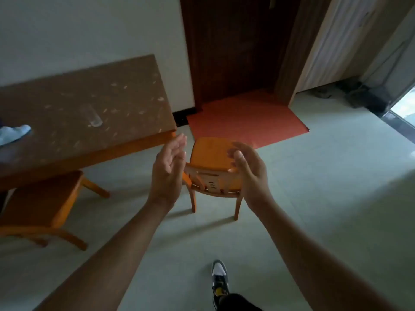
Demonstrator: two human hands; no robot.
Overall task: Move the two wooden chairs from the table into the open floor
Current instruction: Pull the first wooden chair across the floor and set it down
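Left hand (167,169) and right hand (249,173) both spread, palms facing, holding nothing, raised either side of the far chair's (212,158) backrest. That chair stands on open floor (325,187) just right of the table (89,104). Near chair (40,198) sits partly under the table, left.

Home dining area: wooden table (125,140), matching chairs (213,153), tiled floor (336,176), dark wooden door (235,46).
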